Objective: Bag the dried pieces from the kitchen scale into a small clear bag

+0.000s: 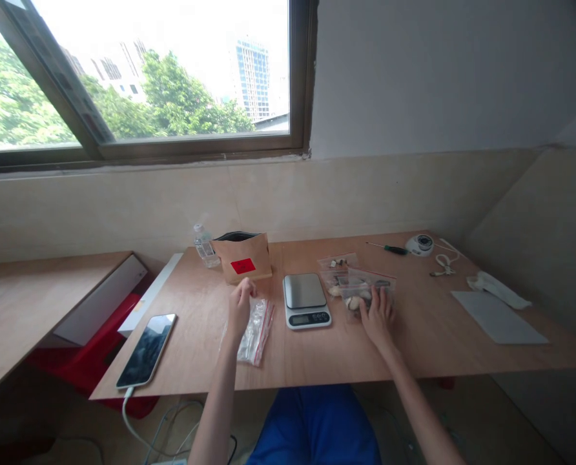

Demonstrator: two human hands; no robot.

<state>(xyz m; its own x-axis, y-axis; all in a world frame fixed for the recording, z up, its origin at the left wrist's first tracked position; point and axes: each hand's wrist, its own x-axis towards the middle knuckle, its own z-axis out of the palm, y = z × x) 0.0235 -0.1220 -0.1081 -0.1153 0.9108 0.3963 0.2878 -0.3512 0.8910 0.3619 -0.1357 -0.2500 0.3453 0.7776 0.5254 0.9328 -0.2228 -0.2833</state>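
Note:
My right hand (379, 315) rests over a clear zip-lock bag (353, 298) of pale, stone-like pieces, thumb and fingers closed on its right part. Behind it, partly covered, lies a second zip-lock bag (332, 263) with small dark and pale pieces. My left hand (242, 298), fingers curled in, is just in front of a brown paper pouch (256, 261) with a red label. Whatever those fingers hold, if anything, is hidden. Flat clear zip-lock bags (256, 332) lie beside my left wrist. Between my hands stands a digital scale (306, 300), its metal plate bare.
A phone (147, 352) on a cable lies at the left edge. A plastic bottle (205, 247) stands behind the pouch. At right are a screwdriver (393, 249), a white dome camera (420, 245), a coiled cable (443, 265) and a white sheet (496, 316).

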